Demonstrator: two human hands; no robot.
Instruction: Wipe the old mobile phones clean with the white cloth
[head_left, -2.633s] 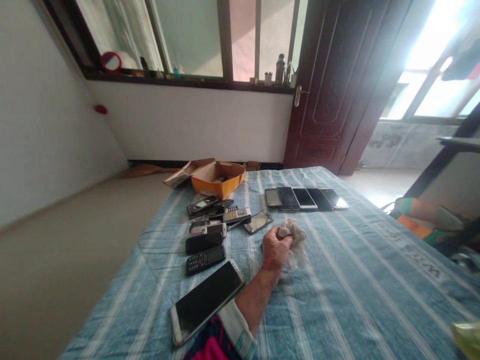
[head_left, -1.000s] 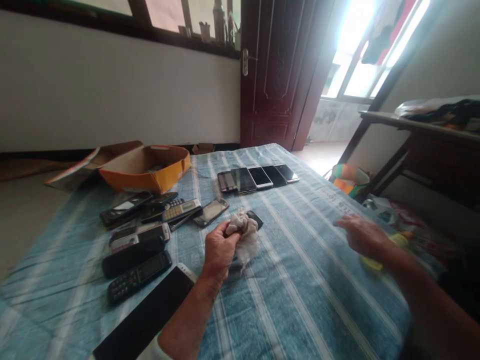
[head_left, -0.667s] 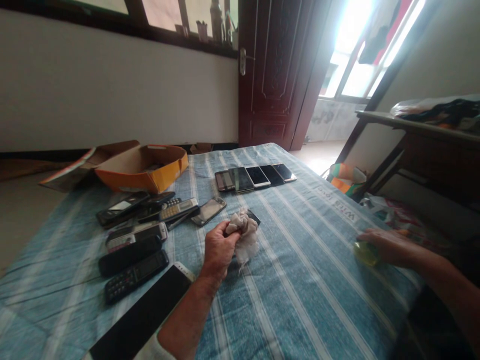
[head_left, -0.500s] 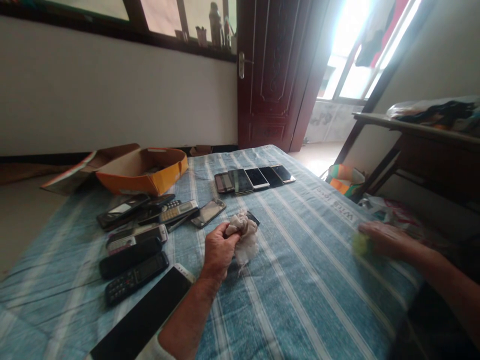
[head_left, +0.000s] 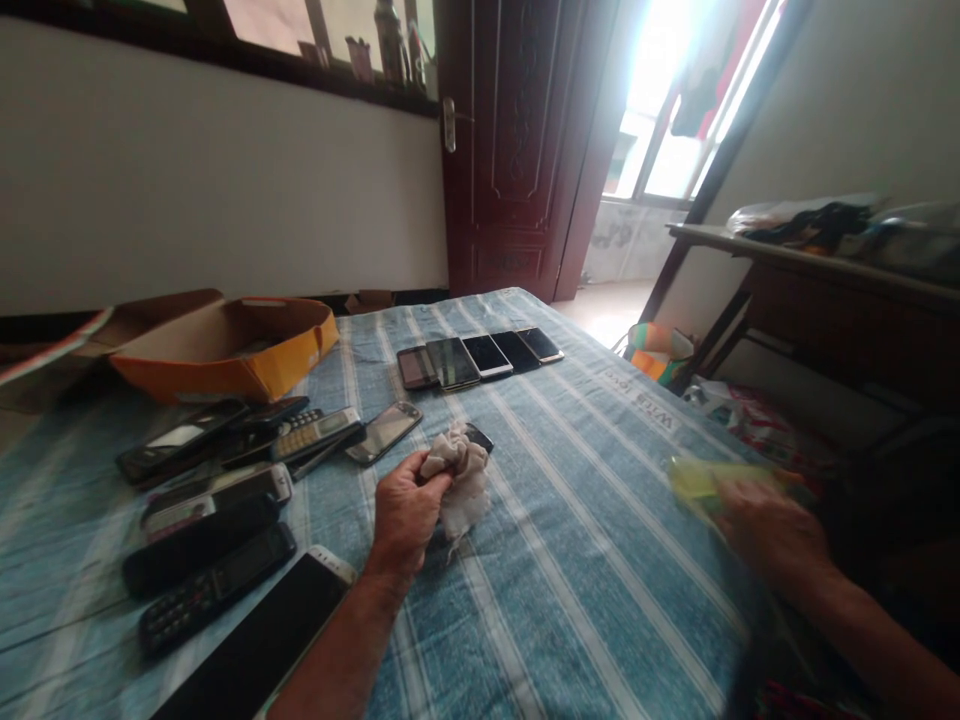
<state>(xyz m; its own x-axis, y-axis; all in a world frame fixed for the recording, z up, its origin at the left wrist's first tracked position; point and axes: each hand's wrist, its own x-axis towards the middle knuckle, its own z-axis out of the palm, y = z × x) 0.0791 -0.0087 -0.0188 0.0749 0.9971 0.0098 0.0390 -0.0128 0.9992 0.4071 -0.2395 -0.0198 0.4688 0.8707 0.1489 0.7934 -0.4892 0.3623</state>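
A crumpled greyish-white cloth (head_left: 466,490) is pinched in my left hand (head_left: 405,510), over the middle of the bed-like surface. From behind the cloth pokes the dark end of a phone (head_left: 480,437); how it is held is hidden. At the right edge, my right hand (head_left: 772,525) is smeared by motion against a yellow-green, see-through-looking thing (head_left: 701,482). Its fingers cannot be made out. Nearest my left forearm lies a large white-framed phone (head_left: 259,640) with a black screen. A silver-edged phone (head_left: 386,432) rests just beyond my left hand.
Several smartphones (head_left: 489,356) lie in a row farther back. At left, several keypad phones (head_left: 217,590) are piled before an open orange box (head_left: 300,355). Striped blue cloth (head_left: 570,520) covers the surface. A shelf (head_left: 825,262) stands at right, with bags below.
The view has turned a little to the right. My right hand has shifted over the yellow-green thing, which shows larger now. My left hand keeps its hold on the cloth.
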